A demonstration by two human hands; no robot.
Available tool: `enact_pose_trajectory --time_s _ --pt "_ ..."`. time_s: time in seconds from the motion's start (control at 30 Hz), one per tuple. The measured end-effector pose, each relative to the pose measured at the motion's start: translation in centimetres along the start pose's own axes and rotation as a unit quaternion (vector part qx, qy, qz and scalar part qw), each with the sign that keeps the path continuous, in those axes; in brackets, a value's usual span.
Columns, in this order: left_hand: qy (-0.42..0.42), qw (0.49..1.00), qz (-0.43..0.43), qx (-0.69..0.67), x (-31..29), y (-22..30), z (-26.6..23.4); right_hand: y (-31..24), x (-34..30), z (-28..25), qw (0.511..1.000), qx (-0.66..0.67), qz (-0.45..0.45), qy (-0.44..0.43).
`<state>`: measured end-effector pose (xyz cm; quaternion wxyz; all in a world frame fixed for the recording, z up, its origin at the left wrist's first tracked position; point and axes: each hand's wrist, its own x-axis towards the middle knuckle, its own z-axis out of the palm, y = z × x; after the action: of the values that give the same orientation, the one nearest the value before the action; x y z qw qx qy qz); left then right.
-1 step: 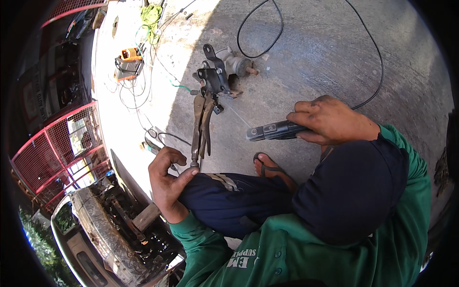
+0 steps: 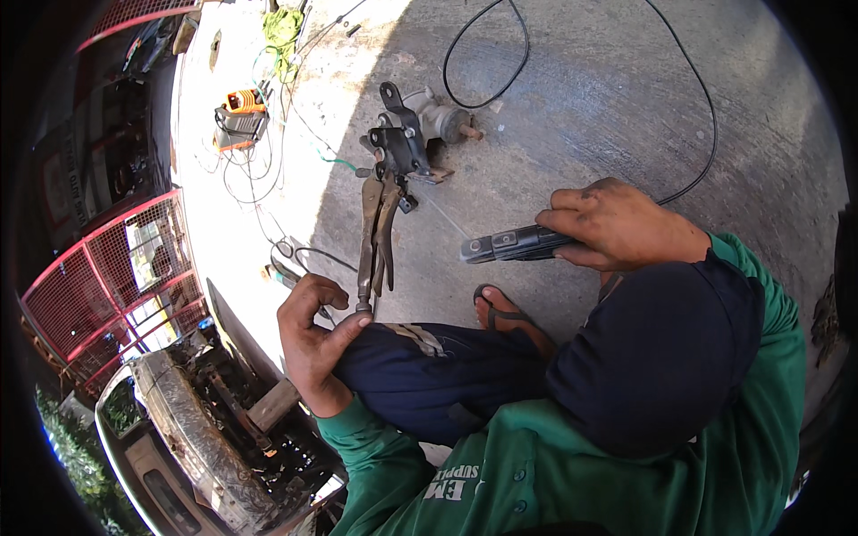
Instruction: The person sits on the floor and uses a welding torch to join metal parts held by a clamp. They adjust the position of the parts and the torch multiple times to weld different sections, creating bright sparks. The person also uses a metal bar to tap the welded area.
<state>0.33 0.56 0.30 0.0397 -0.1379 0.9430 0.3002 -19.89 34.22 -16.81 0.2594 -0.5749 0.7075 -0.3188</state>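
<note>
My right hand [image 2: 617, 223] is closed round the handle of a black welding electrode holder [image 2: 509, 241]. From its jaw a thin welding rod [image 2: 447, 217] slants toward a black metal bracket [image 2: 402, 147], which sits against a grey cylindrical metal part [image 2: 440, 121] on the concrete. Worn locking pliers [image 2: 371, 223] are clamped at the bracket's near end. My left hand [image 2: 313, 335] holds the adjusting-screw end of those pliers by thumb and fingers, beside my knee. Whether the rod's tip touches the metal I cannot tell.
A black cable [image 2: 712, 134] trails from the holder across the concrete floor [image 2: 581, 116]. At the upper left lie an orange-and-black machine [image 2: 241, 121], yellow-green cloth [image 2: 282, 34] and tangled wires. Red mesh panels [image 2: 107, 277] and a stripped vehicle part [image 2: 192, 438] stand at the left.
</note>
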Motion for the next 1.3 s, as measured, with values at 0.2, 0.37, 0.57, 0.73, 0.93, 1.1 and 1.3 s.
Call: enact_pose_trajectory --time_s 0.2,0.37,0.57,0.73,0.93,1.1,1.3 --pt "-0.003 1.000 0.007 0.005 0.5 -0.2 0.0 0.1 0.0 -0.1 1.000 -0.005 -0.002 0.009" --pt "-0.001 1.000 0.007 0.006 0.7 -0.4 0.1 0.2 0.3 -0.1 1.000 0.000 0.001 0.013" --pt "-0.004 1.000 0.008 0.004 0.7 -0.5 0.0 0.3 0.5 -0.2 1.000 0.011 -0.007 0.008" --pt "-0.014 1.000 0.009 0.011 0.8 -0.8 -0.1 1.2 0.6 0.9 0.986 0.163 0.030 0.025" --pt "-0.015 0.999 0.025 0.015 0.7 -0.8 -0.4 1.2 -0.1 0.7 0.986 0.167 0.007 -0.006" --pt "-0.014 1.000 0.013 0.013 0.8 -0.7 -0.3 1.2 -0.4 0.5 0.998 0.064 -0.024 0.006" --pt "-0.009 1.000 0.012 0.012 0.7 -0.6 -0.2 1.3 -0.2 0.7 0.999 0.021 -0.030 0.009"
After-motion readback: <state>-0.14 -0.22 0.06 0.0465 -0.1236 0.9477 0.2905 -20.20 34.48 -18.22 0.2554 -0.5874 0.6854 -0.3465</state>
